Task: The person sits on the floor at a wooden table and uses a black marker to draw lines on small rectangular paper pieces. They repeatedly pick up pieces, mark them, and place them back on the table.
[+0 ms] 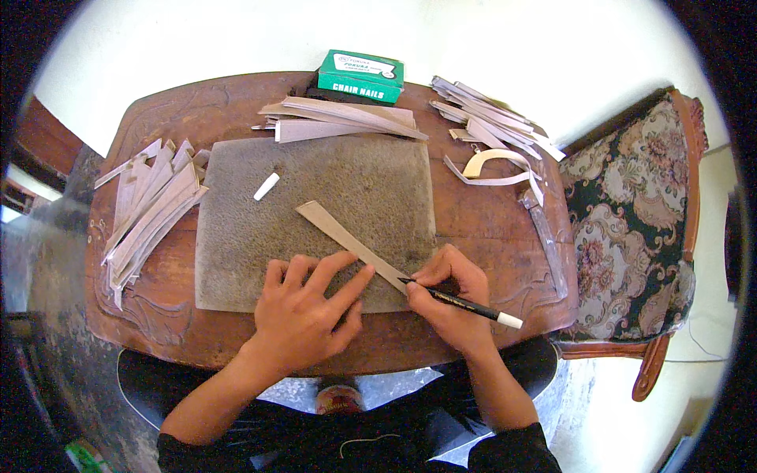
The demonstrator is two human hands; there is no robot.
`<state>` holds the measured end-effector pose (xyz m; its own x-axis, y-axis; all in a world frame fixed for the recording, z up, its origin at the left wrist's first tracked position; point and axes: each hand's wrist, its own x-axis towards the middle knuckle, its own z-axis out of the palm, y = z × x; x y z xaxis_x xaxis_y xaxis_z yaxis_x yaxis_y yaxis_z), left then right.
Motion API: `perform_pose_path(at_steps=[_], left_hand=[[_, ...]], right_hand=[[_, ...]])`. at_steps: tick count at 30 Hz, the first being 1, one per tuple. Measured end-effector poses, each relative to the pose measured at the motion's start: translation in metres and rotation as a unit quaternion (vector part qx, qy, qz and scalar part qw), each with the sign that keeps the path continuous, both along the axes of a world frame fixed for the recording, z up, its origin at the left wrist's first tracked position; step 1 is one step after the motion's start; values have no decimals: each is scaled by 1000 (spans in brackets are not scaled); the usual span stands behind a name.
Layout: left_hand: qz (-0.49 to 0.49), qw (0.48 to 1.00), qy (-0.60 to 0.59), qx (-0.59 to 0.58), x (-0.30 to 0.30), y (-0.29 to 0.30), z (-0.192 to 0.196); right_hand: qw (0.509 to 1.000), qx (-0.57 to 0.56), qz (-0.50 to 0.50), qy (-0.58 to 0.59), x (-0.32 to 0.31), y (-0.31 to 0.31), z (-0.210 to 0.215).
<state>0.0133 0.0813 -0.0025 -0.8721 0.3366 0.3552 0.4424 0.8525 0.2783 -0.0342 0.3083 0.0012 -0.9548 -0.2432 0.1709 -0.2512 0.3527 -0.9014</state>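
A narrow tan strip [339,231], wider at its far end, lies slantwise on a dark textured mat [236,229]. My left hand [311,307] rests on the mat with its fingers spread, the index fingertip pressing the strip near its middle. In my right hand [453,303] is a black marker pen [461,302] with a white end; its tip meets the strip's near end. A white pen cap [266,187] lies loose on the mat, left of the strip's far end.
Bundles of similar strips lie at the left [158,205], far middle [339,122] and far right [489,114] of the wooden table [505,229]. A green box [361,76] stands at the back. Beyond a curved cream piece [497,162] is a floral chair [631,213].
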Motion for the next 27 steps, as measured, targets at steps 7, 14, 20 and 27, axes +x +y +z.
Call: perform_pose_path(at_steps=[7, 14, 20, 27], left_hand=[[0, 1000, -2, 1, 0, 0, -2], [-4, 1000, -5, -4, 0, -2, 0], [-4, 1000, 15, 5, -2, 0, 1], [-9, 1000, -9, 1, 0, -2, -1]], right_hand=[[999, 39, 13, 6, 2, 2, 5], [999, 31, 10, 11, -2, 3, 0], [999, 25, 14, 15, -3, 4, -6], [1000, 22, 13, 6, -2, 3, -4]])
